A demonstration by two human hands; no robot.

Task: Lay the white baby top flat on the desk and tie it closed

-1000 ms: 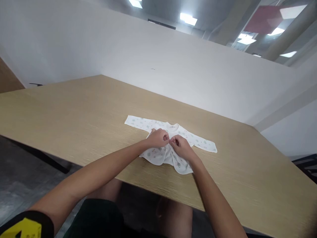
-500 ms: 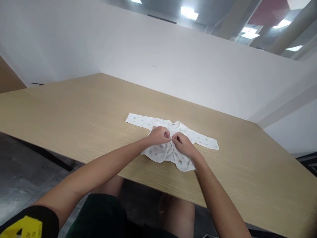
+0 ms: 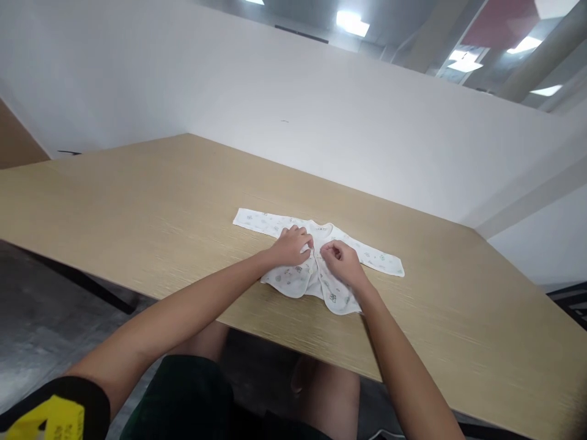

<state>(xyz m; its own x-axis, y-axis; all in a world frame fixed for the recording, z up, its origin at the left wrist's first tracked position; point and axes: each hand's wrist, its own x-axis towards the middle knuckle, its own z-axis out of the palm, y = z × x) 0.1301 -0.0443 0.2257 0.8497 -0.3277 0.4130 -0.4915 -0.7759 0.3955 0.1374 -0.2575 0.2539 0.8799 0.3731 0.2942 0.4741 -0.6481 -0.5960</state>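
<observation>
A small white baby shirt (image 3: 293, 282) with a faint green print lies flat on the wooden table (image 3: 137, 208), sleeves spread to either side. My left hand (image 3: 290, 245) pinches the left front panel near the collar. Beside it, my right hand (image 3: 340, 261) pinches the right front panel. The two hands sit close together over the shirt's front opening, fingers curled on the fabric. Below them the front panels hang apart at the hem.
White partition walls stand along the table's far edges. The table's near edge runs just below the shirt, with my knees and dark shorts under it. A dark table leg shows at the left over the grey floor.
Both hands have shifted a little higher on the shirt, toward the collar. The shirt itself stays where it was.
</observation>
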